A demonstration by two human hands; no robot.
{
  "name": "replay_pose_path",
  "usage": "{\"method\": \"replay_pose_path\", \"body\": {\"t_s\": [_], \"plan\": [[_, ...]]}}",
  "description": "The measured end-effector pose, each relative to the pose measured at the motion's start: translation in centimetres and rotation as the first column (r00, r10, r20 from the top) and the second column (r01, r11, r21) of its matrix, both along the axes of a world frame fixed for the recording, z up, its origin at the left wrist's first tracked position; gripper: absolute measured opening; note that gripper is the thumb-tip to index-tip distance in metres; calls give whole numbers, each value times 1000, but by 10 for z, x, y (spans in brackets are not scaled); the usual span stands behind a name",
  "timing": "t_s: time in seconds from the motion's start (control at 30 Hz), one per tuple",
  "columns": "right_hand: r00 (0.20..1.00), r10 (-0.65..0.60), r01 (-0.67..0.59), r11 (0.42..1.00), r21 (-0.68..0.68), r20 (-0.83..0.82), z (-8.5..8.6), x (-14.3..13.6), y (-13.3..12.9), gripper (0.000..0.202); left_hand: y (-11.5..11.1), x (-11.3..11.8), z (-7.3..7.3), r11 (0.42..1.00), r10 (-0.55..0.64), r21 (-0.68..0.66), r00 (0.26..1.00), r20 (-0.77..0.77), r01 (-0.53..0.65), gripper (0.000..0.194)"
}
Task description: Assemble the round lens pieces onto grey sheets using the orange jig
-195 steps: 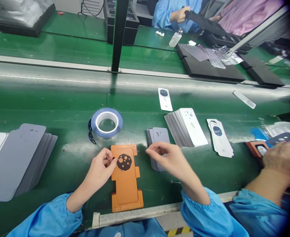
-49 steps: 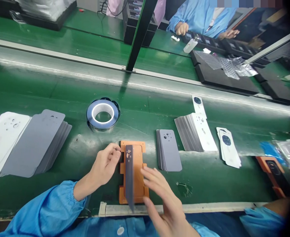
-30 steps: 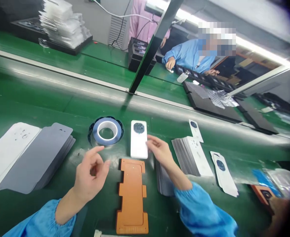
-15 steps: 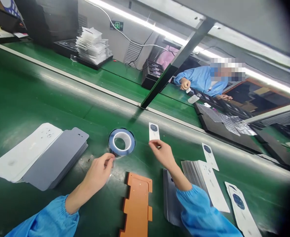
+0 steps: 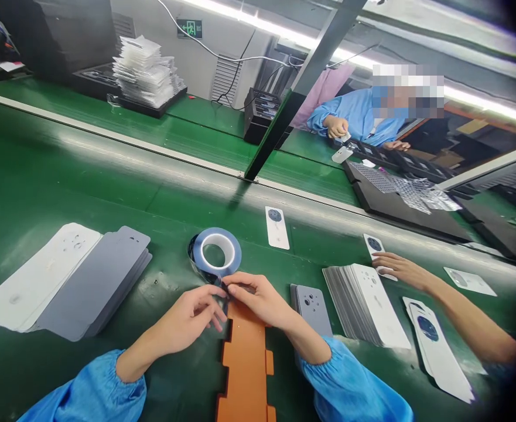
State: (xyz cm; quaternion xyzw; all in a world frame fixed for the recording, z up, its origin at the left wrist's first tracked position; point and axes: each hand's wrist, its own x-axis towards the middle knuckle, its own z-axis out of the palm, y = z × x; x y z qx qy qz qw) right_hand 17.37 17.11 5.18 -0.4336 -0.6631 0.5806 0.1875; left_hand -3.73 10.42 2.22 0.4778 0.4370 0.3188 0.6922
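Observation:
A roll of blue tape (image 5: 200,252) with a white core lies on the green table in front of me. My left hand (image 5: 183,319) is at the near edge of the roll, thumb and index finger closed at the tape's dark loose end, the other fingers loosely spread. From the other side, my right hand (image 5: 260,298) pinches the same end, fingertips almost meeting the left ones. Below my hands lies an orange notched fixture plate (image 5: 245,363), its far end covered by my right hand. A white phone back panel (image 5: 277,228) with a dark round patch rests beyond my right hand.
White panels (image 5: 42,275) and grey panels (image 5: 103,281) are stacked at left. Right of me lie grey panels (image 5: 313,305), a fanned white stack (image 5: 383,310) and patched panels (image 5: 442,357). Another person's hand (image 5: 393,269) touches a panel at right. A metal post (image 5: 275,132) rises beyond.
My right hand has let go of the white panel and come left and nearer to the tape end. My left hand has shifted slightly right. Another person's arm has entered from the right.

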Motion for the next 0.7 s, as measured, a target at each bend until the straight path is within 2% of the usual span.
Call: {"method": "replay_pose_path", "body": {"t_s": [0.1,0.23,0.33,0.43,0.53,0.6,0.63,0.67,0.7], "plan": [[1000,-7,7,1000,-10,-25,-4,-2,-6,39,-1,1,-1,1000,-1,10,1000,9,1,33],[995,-98,97,988,121,1,-10,-3,-11,33,0,0,-4,1000,21,21,1000,-19,-21,39],[984,-178,177,968,176,-7,-8,-2,-14,24,0,-1,-7,999,33,34,999,-25,-32,42],[975,-221,222,963,150,-22,-1,2,-17,22,0,-1,-8,998,53,50,997,-53,-50,41],[957,-288,289,957,34,-33,5,11,-21,29,1,-1,-7,992,100,84,986,-134,-89,39],[934,-356,353,933,-70,-37,6,20,-27,34,1,-1,-5,980,169,144,954,-246,-137,36],[920,-390,385,916,-111,-31,5,26,-31,35,1,0,-4,961,240,210,917,-317,-179,35],[907,-421,415,899,-139,-19,3,31,-36,37,-1,1,-3,923,339,311,861,-380,-226,34],[895,-445,440,885,-156,-1,0,36,-41,37,-3,2,-3,859,451,439,793,-410,-263,33]]}}
